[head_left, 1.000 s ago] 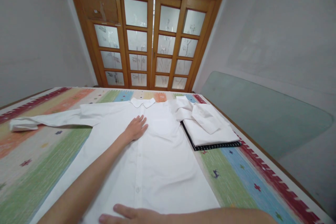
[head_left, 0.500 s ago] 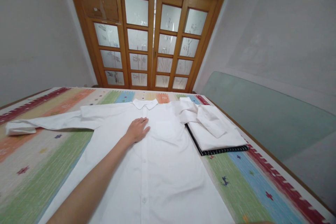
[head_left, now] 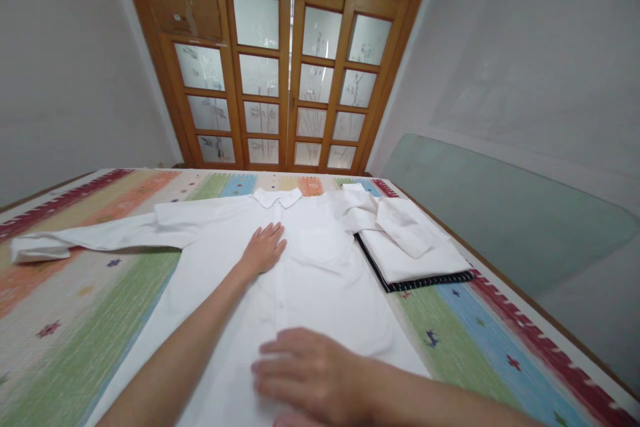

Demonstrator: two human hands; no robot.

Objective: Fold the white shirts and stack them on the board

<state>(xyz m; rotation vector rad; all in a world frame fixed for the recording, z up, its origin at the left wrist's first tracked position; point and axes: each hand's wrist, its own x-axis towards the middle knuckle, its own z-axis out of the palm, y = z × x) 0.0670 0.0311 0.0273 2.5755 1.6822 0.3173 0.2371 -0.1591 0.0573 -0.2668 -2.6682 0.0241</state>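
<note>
A white button-up shirt (head_left: pixel 320 293) is spread face up, its collar at the far end and one sleeve stretched out to the left. My left hand (head_left: pixel 263 249) lies flat on the chest beside the button placket, fingers extended. Nearer to me, my right hand (head_left: pixel 315 373) is over the lower front with its fingers spread and slightly blurred; whether it touches the cloth I cannot tell. The shirt's other sleeve (head_left: pixel 400 223) lies bent on top of a folded white garment (head_left: pixel 425 260) at the right. Both hands hold nothing.
Under the shirt is a colourful striped cloth (head_left: pixel 100 327) with small printed figures. A black garment with white marks (head_left: pixel 430 280) shows beneath the folded white one. A pale green panel (head_left: pixel 500 213) runs along the right wall, and wooden glazed doors (head_left: pixel 290 80) stand beyond.
My right hand has come in from the lower right over the shirt's lower front. My left hand stays on the chest, its fingers a little more spread.
</note>
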